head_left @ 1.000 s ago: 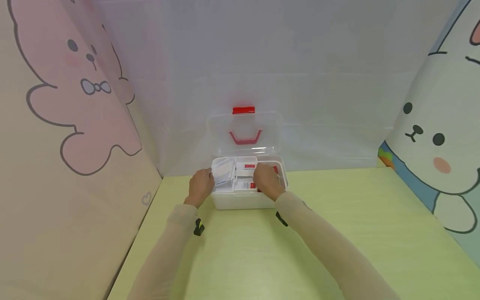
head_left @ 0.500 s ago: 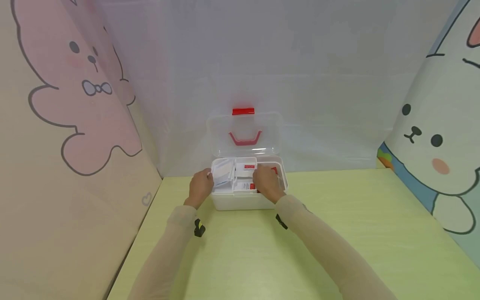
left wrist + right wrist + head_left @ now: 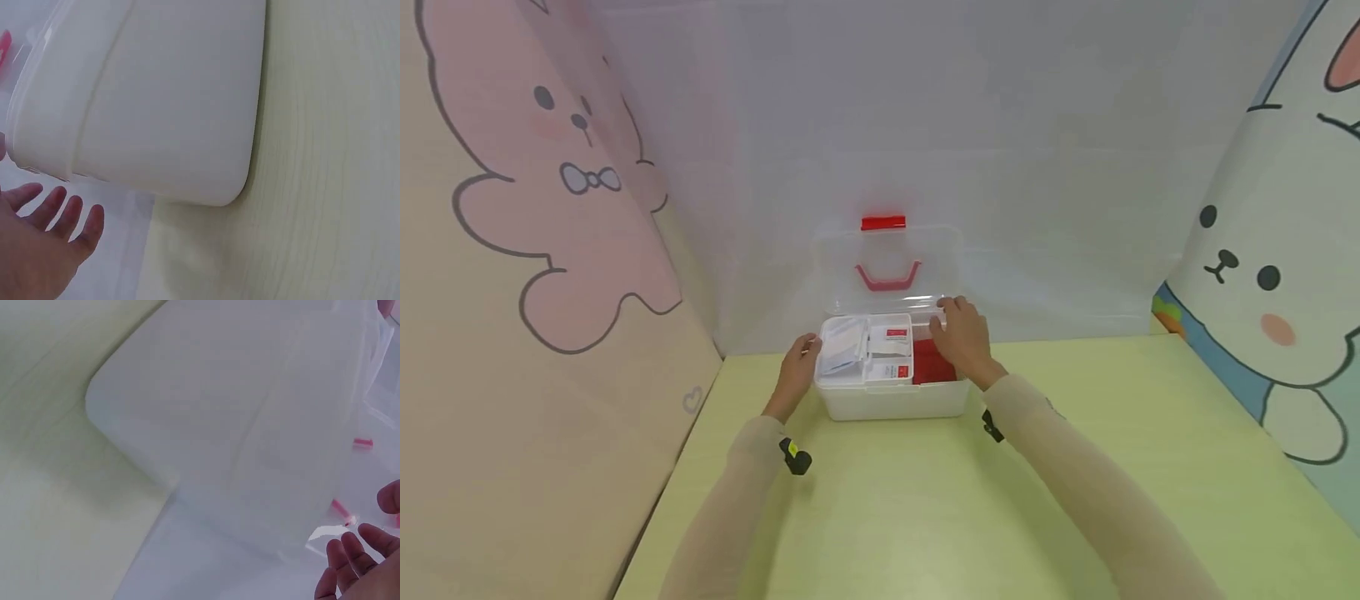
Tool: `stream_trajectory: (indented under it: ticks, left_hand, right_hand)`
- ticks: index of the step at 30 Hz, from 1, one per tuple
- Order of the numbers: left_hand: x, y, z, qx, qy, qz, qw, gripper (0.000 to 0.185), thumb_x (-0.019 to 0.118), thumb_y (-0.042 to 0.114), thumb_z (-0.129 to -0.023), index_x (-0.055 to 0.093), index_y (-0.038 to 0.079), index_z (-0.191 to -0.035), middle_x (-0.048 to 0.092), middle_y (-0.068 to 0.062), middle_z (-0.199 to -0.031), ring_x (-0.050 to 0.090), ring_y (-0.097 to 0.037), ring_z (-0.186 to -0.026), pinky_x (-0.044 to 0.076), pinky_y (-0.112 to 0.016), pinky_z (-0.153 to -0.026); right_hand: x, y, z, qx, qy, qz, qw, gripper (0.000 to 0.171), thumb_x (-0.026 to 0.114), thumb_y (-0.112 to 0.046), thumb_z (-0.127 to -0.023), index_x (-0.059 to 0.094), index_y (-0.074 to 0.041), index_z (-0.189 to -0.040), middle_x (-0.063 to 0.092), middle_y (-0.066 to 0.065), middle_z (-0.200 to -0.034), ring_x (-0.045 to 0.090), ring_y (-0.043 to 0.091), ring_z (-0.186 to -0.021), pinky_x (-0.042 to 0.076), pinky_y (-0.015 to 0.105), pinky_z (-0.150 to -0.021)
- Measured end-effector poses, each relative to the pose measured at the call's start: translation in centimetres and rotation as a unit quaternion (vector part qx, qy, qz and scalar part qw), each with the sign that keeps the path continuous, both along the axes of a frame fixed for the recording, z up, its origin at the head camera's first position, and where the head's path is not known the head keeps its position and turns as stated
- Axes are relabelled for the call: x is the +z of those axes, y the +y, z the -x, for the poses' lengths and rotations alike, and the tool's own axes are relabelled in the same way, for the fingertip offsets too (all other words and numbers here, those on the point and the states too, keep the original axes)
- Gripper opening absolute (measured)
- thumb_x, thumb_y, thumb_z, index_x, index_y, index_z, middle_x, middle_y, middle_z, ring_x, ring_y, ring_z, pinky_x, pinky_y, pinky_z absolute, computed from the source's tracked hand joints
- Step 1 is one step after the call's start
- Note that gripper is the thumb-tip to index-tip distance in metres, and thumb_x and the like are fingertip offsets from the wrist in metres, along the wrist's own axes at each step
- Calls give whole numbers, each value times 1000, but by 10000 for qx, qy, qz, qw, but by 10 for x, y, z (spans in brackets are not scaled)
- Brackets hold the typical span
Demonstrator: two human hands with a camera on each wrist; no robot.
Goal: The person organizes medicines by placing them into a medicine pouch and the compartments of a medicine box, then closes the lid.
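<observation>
A white plastic storage box [image 3: 891, 406] stands on the table in the head view, its clear lid [image 3: 841, 271] raised behind it. White packets [image 3: 841, 346] and small white cartons [image 3: 889, 368] with red labels lie in its left tray. A red item [image 3: 931, 365], its kind unclear, lies in the right part. My left hand [image 3: 795, 375] is beside the box's left end. In the left wrist view, its fingers [image 3: 67, 219] spread loosely, off the wall. Above the box's right end is my right hand [image 3: 964, 337], with loosely bent fingers [image 3: 353, 550] holding nothing visible.
The lid carries a pink-red handle [image 3: 889, 284] and a red latch [image 3: 883, 222], and stands near the pale back wall [image 3: 1037, 208]. Cartoon-printed side panels [image 3: 602, 258] flank the pale green table [image 3: 880, 508].
My right hand has come up out of the box's right part and moved right, uncovering the red item. My left hand has eased slightly off the left rim, its fingers loosened.
</observation>
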State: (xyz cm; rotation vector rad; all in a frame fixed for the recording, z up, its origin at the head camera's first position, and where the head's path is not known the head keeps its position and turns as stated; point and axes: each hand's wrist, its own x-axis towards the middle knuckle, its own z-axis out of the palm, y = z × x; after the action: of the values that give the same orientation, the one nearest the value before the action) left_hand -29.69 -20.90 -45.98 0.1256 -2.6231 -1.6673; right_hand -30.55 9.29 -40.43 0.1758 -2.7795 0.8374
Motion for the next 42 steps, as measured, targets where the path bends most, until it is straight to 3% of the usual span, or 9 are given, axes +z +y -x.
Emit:
stream_trajectory:
  ticks: [4, 7, 11, 15, 17, 20, 26, 34, 42]
  left_hand:
    - [-2, -5, 0, -263, -405, -1434, 9885, 61, 31, 44, -105, 18, 15, -157, 22, -11, -162, 22, -30, -150, 22, -51, -120]
    - [-4, -6, -1, -365, -669, -2742, 9587, 61, 28, 43, -106, 8, 18, -159, 11, -7, -166, 12, -28, -153, 15, -49, -123]
    - [-9, -6, -2, -321, -807, -4072, 9092, 60, 24, 42, -106, 4, 22, -159, 6, -4, -167, 7, -28, -154, 13, -46, -124]
    - [-15, -3, -1, -346, -805, -4441, 8917, 56, 20, 36, -106, 5, 24, -159, 4, -1, -167, 6, -28, -154, 12, -46, -124]
    - [-18, -1, -1, -393, -755, -4511, 8884, 56, 20, 32, -106, 6, 24, -159, 5, 0, -167, 6, -27, -154, 11, -45, -124]
    - [-21, 4, -1, -499, -647, -4574, 8855, 57, 23, 28, -105, 6, 22, -159, 6, 0, -167, 7, -24, -154, 11, -43, -124]
    - [-28, 12, 0, -505, -492, -4417, 8944, 57, 24, 19, -104, 10, 22, -159, 9, 0, -167, 11, -21, -153, 14, -41, -124]
    - [-30, 18, 3, -413, -469, -4372, 8972, 61, 27, 13, -99, 17, 25, -158, 12, 4, -166, 10, -18, -153, 13, -38, -124]
    - [-30, 25, 6, -478, -338, -4031, 9133, 61, 25, 15, -99, 16, 26, -158, 10, 5, -166, 7, -18, -154, 12, -39, -124]
  right_hand:
    - [-9, 20, 5, 189, -293, 737, 9967, 55, 52, -33, -98, 40, -8, -145, 41, 17, -147, 42, 36, -134, 35, 57, -111]
    - [-20, 33, 6, 402, -837, 1595, 9828, 65, 52, -36, -99, 28, -9, -152, 30, 18, -156, 34, 39, -141, 31, 57, -114]
    - [-33, 44, 4, 456, -1864, 2960, 9357, 72, 48, -41, -101, 13, -16, -158, 16, 15, -164, 21, 39, -149, 23, 58, -118]
    - [-45, 47, 5, 440, -2443, 4165, 8746, 71, 45, -36, -102, 6, -19, -159, 10, 12, -165, 14, 33, -152, 17, 57, -120]
    - [-50, 46, 5, 456, -2540, 4490, 8555, 71, 45, -31, -102, 5, -18, -159, 11, 13, -165, 13, 32, -152, 16, 57, -121]
    - [-55, 43, 3, 484, -2580, 4702, 8426, 69, 43, -28, -102, 6, -18, -159, 16, 12, -164, 15, 33, -152, 14, 57, -121]
    - [-64, 39, 0, 528, -2522, 5222, 8130, 57, 39, -27, -104, 18, -20, -157, 24, 9, -162, 20, 32, -149, 16, 52, -122]
    - [-73, 40, -1, 162, -2341, 4795, 8456, 56, 41, -24, -101, 26, -26, -156, 25, 3, -163, 21, 29, -150, 15, 54, -122]
    - [-71, 46, -3, 187, -2338, 4743, 8485, 57, 38, -38, -104, 20, -28, -158, 20, 1, -164, 15, 27, -152, 14, 53, -122]
